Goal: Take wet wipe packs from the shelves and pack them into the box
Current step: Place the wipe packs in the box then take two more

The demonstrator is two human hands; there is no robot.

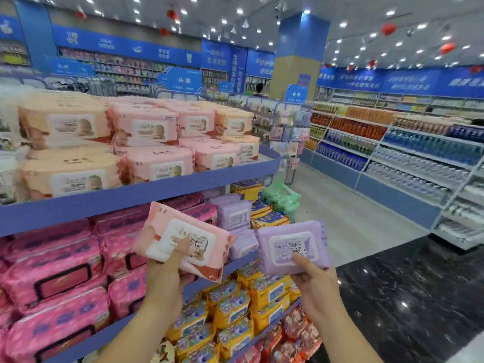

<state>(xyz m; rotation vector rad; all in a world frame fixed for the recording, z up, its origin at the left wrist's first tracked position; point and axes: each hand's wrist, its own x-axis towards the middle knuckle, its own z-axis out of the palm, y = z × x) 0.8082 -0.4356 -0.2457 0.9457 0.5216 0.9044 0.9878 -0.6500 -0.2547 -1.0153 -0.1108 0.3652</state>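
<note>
Pink wipe pack (183, 239) in left hand (170, 268), purple wipe pack (293, 246) in right hand (314, 281), before stocked shelves (136, 195).

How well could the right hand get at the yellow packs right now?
Probably not well: the yellow packs lie open just below the right hand, nothing between, but its fingers grip a purple pack, leaving little to grasp with.
</note>
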